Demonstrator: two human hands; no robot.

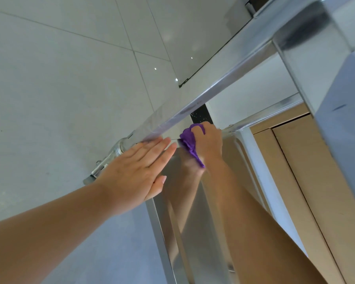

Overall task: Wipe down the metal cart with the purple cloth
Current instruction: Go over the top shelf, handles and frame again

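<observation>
The metal cart (193, 222) fills the lower middle of the view as a shiny steel panel, with a steel rail (223, 83) running diagonally above it. My right hand (210, 143) grips a bunched purple cloth (190, 142) and holds it against the top of the panel, just under the rail. My left hand (135, 171) lies flat with straight fingers on the panel's upper left edge, fingertips under the rail and close to the cloth. Both arms are mirrored in the steel.
Glossy white floor tiles (70, 78) spread to the left. A caster wheel and its bracket (111, 156) sit at the cart's left corner. Brown wooden panels (307, 171) stand at the right, behind a steel frame post (307, 48).
</observation>
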